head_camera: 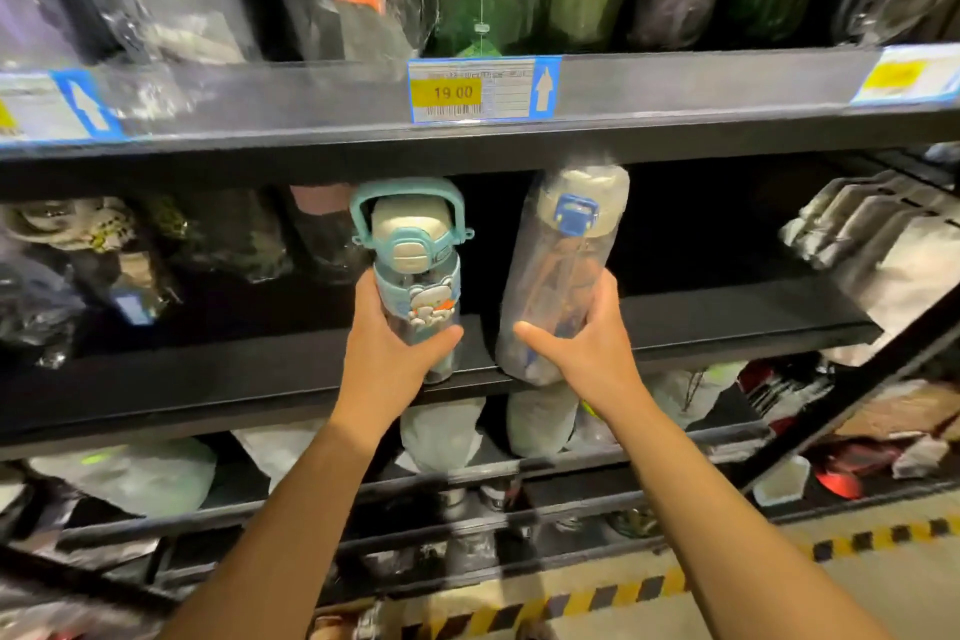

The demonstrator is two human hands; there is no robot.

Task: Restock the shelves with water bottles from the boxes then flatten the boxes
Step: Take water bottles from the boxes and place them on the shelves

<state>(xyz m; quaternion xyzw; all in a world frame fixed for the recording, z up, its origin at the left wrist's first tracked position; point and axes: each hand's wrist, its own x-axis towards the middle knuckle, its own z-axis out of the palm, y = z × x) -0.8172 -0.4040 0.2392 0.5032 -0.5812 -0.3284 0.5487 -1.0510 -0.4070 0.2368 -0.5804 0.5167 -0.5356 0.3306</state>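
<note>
My left hand grips the lower body of a teal-lidded water bottle with a carry handle and a bear figure on its front. My right hand grips a taller clear bottle wrapped in plastic, with a beige cap and a blue clasp. Both bottles stand upright at the front edge of the middle black shelf, their tops just under the shelf above. No boxes are in view.
The upper shelf carries wrapped dark and green bottles and a price tag reading 19 00. Wrapped goods sit left and right on the middle shelf. Lower shelves hold white wrapped items. Yellow-black tape marks the floor.
</note>
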